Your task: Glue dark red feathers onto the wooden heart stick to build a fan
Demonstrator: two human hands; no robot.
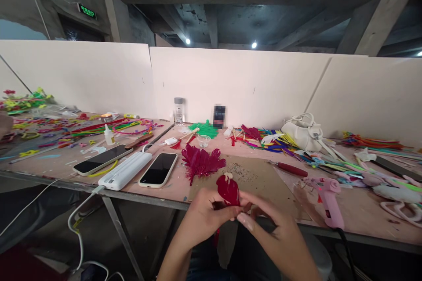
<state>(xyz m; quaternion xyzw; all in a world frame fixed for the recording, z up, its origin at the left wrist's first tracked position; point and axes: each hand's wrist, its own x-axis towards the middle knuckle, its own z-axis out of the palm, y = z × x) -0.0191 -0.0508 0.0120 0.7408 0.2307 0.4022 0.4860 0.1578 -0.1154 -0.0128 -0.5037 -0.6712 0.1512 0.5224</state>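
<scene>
Between my two hands, just over the table's front edge, is a dark red feather piece (228,189) with a small pale tip at its top. My left hand (211,213) pinches its lower end from the left. From the right, the thumb and fingers of my right hand (263,217) close on the same lower end. The fingers hide what lies at the base, and a bit of red hangs below them. Behind my hands lies a bunch of crimson feathers (202,162), partly on a brown cardboard sheet (273,189).
A pink glue gun (328,197) and a red-handled tool (292,169) lie to the right. On the left are a phone (158,170), a white power bank (125,170) and a glue bottle (108,135). Green feathers (207,128) and a white handbag (305,131) are farther back.
</scene>
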